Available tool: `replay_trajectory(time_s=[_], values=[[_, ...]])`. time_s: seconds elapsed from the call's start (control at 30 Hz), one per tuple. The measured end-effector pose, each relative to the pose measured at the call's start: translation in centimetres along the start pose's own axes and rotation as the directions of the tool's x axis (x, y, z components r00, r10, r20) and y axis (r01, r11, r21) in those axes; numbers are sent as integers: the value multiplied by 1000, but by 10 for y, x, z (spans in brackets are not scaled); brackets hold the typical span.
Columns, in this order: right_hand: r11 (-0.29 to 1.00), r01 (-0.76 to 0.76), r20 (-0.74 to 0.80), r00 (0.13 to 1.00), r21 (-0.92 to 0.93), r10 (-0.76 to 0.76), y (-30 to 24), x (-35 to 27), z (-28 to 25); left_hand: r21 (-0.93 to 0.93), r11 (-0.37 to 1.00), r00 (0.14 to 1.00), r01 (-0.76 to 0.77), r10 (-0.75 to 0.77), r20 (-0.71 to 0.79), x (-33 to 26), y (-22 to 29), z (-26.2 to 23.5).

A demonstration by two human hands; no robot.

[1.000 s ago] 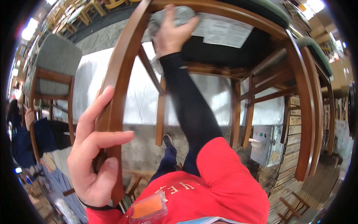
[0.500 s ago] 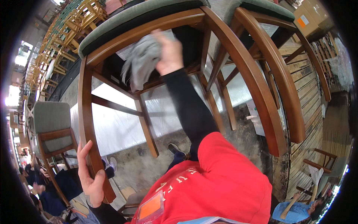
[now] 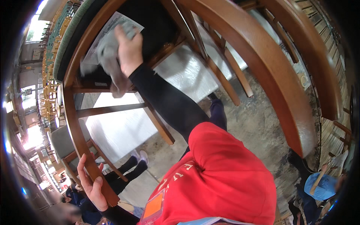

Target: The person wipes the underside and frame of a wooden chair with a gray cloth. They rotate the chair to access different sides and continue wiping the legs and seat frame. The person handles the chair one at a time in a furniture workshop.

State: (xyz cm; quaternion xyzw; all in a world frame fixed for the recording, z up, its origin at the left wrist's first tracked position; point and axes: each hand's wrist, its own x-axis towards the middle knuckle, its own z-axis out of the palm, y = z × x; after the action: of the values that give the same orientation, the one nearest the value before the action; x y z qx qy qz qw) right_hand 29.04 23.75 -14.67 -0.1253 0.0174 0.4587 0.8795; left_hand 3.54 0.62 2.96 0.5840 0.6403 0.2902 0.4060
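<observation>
Grey rag pressed against dark underside of upturned wooden chair.
Crumpled, hanging loose below the fist; clutched tight in right hand, arm stretched upward. Left hand wrapped around chair leg, fingers closed on it, low at left.

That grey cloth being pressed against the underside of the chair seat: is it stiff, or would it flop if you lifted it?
Probably floppy: the grey cloth bunches under the right hand and a tail droops below it. It looks light, as one hand holds it up easily. It is unlikely to slip, being soft fabric.
</observation>
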Motion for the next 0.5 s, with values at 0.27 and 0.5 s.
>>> replay_trajectory(time_s=[0.27, 0.5], values=[[995, -41, 145, 989, 88, 28, -43, 66, 22, 29, 998, 999, -51, 51, 0, 4, 4, 2], [877, 227, -14, 970, 424, -244, -49, 65, 20, 15, 999, 999, -34, 34, 8, 4, 8, 3]])
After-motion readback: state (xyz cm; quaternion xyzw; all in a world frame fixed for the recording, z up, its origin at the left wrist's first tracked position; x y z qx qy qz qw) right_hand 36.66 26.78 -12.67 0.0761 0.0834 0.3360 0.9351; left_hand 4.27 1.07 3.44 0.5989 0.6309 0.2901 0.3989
